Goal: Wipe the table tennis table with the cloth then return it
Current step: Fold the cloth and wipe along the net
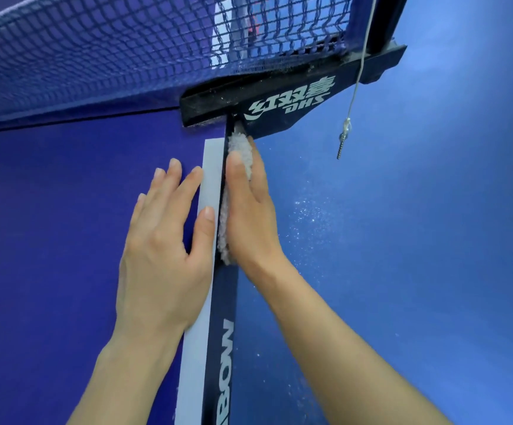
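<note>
1. The cloth (240,148) is at the right side edge of the table tennis table (49,210), just near of the net clamp (279,99). It is pale grey and nubbly, like loose terry, and folded into a long, thin pad that fits the narrow edge.
2. My right hand (249,222) grips the cloth. The thumb pins it against my straight fingers and the palm presses it sideways onto the rim. I hold it edge-on because this face is vertical and the cloth would drop without pressure.
3. My left hand (163,240) lies flat and open on the tabletop, holding nothing, with its fingertips over the white sideline (210,167). I judge it is there to brace me against the sideways push.
4. The tabletop is smooth, matte, deep blue. The side apron (224,348) is darker and carries white lettering.
5. The clamp is black, angular and hard. Grey fluff sits in its corners, so the far end of this edge looks like the dirtiest part.
6. The net (111,50) above is dark blue square mesh. To its right hangs 1 pale cord (360,56) ending in a metal screw.
7. The blue floor (433,256) lies beyond, with white specks (307,216) to the right of my wrist.
</note>
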